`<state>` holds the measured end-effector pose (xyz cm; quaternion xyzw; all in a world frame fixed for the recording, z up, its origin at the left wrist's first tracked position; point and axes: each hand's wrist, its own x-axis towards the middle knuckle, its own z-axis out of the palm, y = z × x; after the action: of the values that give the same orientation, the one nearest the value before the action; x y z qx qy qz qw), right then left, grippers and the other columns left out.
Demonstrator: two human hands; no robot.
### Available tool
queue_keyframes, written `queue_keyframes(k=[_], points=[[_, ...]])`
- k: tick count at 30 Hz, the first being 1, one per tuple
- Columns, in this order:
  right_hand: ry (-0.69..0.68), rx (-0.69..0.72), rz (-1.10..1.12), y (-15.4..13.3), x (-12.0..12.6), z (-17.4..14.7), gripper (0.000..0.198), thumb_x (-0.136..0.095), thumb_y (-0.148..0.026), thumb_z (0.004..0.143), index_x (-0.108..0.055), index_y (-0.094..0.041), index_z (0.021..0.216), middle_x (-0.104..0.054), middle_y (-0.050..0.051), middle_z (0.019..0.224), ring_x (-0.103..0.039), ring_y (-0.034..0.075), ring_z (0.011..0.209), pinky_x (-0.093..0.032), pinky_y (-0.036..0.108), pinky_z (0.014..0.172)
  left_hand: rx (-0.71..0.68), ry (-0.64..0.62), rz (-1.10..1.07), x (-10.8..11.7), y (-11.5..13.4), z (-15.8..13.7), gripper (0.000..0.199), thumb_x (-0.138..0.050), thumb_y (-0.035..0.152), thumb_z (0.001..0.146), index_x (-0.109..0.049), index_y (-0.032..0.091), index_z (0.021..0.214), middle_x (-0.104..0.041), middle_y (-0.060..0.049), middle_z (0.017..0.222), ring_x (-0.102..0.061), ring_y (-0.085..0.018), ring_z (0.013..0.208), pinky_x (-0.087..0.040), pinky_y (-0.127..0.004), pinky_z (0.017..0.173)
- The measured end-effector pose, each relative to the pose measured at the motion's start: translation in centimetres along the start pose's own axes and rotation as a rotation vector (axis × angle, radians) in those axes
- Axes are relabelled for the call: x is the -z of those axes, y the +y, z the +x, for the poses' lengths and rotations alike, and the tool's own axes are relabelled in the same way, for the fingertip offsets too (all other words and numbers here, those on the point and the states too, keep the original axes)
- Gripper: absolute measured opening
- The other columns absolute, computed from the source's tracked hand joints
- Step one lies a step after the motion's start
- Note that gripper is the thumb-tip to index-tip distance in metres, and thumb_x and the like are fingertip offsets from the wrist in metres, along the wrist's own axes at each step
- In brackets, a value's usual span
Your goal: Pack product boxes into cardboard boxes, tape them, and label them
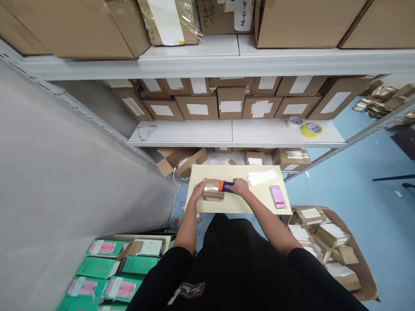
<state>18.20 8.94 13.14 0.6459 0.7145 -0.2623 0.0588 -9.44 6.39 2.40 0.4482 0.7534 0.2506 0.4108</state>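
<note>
A small brown cardboard box lies on the cream-topped table, with shiny clear tape across its upper face. My left hand grips the box at its left edge, fingers partly hidden. My right hand is wrapped round a blue-and-orange hand tool, possibly a tape dispenser. The tool's orange end meets the right side of the box top, over the tape. To the right of that hand lie white paper slips and a pink printed packet, partly blurred.
Behind the table stands a shelf rack with labelled boxes, a yellow tape roll and a white tape roll. A large carton of small parcels is at the right. Green boxes sit lower left, beside the wall.
</note>
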Motion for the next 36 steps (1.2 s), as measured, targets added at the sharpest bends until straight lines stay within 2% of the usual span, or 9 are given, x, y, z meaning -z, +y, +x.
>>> queue_keyframes(k=[4, 7, 13, 18, 21, 26, 28, 31, 36], points=[[0.008, 0.043, -0.030, -2.2, 0.0, 0.2, 0.065, -0.062, -0.073, 0.086, -0.076, -0.014, 0.108, -0.075, 0.020, 0.110, -0.071, 0.032, 0.103, -0.050, 0.034, 0.079, 0.040, 0.032, 0.105, -0.9, 1.4, -1.4, 0.067, -0.047, 0.070, 0.096, -0.065, 0.018, 0.134, -0.069, -0.015, 0.137, -0.065, -0.031, 0.126, -0.047, -0.038, 0.104], [0.016, 0.027, -0.033, -1.2, 0.2, 0.2, 0.065, -0.065, -0.072, 0.085, -0.076, -0.013, 0.109, -0.075, 0.021, 0.110, -0.071, 0.033, 0.103, -0.051, 0.035, 0.080, 0.059, 0.079, 0.170, -2.9, 2.3, -2.2, 0.062, -0.045, 0.066, 0.098, -0.064, 0.018, 0.133, -0.072, -0.017, 0.130, -0.066, -0.034, 0.123, -0.048, -0.041, 0.101], [0.009, -0.038, 0.016, 6.6, 2.2, -1.3, 0.058, -0.071, -0.070, 0.081, -0.078, -0.015, 0.099, -0.076, 0.019, 0.104, -0.071, 0.032, 0.098, -0.049, 0.034, 0.076, 0.013, 0.054, 0.228, -7.1, 3.9, -2.9, 0.057, -0.037, 0.063, 0.101, -0.063, 0.023, 0.133, -0.075, -0.013, 0.123, -0.069, -0.031, 0.116, -0.050, -0.038, 0.095], [0.000, -0.183, -0.034, 13.6, 3.3, -4.0, 0.058, -0.073, -0.065, 0.083, -0.077, -0.010, 0.099, -0.076, 0.023, 0.102, -0.071, 0.033, 0.095, -0.049, 0.037, 0.077, 0.009, 0.042, 0.275, -8.1, 4.5, -2.7, 0.059, -0.038, 0.063, 0.101, -0.060, 0.024, 0.139, -0.075, -0.013, 0.125, -0.068, -0.031, 0.117, -0.050, -0.040, 0.096], [-0.010, -0.224, -0.028, 12.9, 1.0, -3.6, 0.055, -0.076, -0.059, 0.083, -0.076, -0.008, 0.104, -0.075, 0.024, 0.105, -0.072, 0.034, 0.096, -0.050, 0.036, 0.077, 0.010, 0.046, 0.299, -8.3, 4.5, -2.9, 0.062, -0.036, 0.064, 0.101, -0.056, 0.023, 0.144, -0.075, -0.015, 0.124, -0.068, -0.033, 0.117, -0.050, -0.042, 0.096], [-0.039, -0.253, 0.047, 5.9, -5.6, -0.1, 0.038, -0.068, -0.041, 0.092, -0.075, -0.011, 0.114, -0.075, 0.023, 0.113, -0.072, 0.031, 0.106, -0.052, 0.034, 0.084, 0.000, 0.050, 0.316, -7.9, 4.2, -3.1, 0.061, -0.035, 0.064, 0.101, -0.057, 0.023, 0.141, -0.074, -0.015, 0.125, -0.069, -0.033, 0.117, -0.051, -0.042, 0.096], [-0.044, -0.250, 0.075, 4.4, -7.5, 0.6, 0.029, -0.069, -0.030, 0.090, -0.076, -0.011, 0.111, -0.075, 0.023, 0.115, -0.071, 0.032, 0.111, -0.050, 0.034, 0.087, -0.021, 0.044, 0.321, -7.4, 3.9, -3.2, 0.058, -0.035, 0.063, 0.102, -0.059, 0.024, 0.139, -0.073, -0.013, 0.129, -0.068, -0.032, 0.120, -0.051, -0.039, 0.098], [-0.023, -0.287, 0.131, 5.4, -9.1, 0.0, 0.032, -0.065, -0.031, 0.092, -0.073, -0.011, 0.117, -0.075, 0.024, 0.115, -0.070, 0.033, 0.111, -0.049, 0.039, 0.093, -0.041, 0.034, 0.337, -6.8, 3.5, -3.4, 0.058, -0.034, 0.061, 0.103, -0.058, 0.023, 0.138, -0.072, -0.013, 0.131, -0.067, -0.030, 0.123, -0.051, -0.038, 0.099], [0.042, -0.342, 0.247, 11.6, -9.6, -2.8, 0.035, -0.052, -0.029, 0.099, -0.066, -0.013, 0.128, -0.072, 0.019, 0.124, -0.063, 0.028, 0.122, -0.042, 0.038, 0.105, -0.051, 0.013, 0.362, -6.6, 3.3, -3.1, 0.062, -0.027, 0.063, 0.103, -0.054, 0.022, 0.142, -0.070, -0.014, 0.135, -0.066, -0.030, 0.124, -0.051, -0.037, 0.100]])
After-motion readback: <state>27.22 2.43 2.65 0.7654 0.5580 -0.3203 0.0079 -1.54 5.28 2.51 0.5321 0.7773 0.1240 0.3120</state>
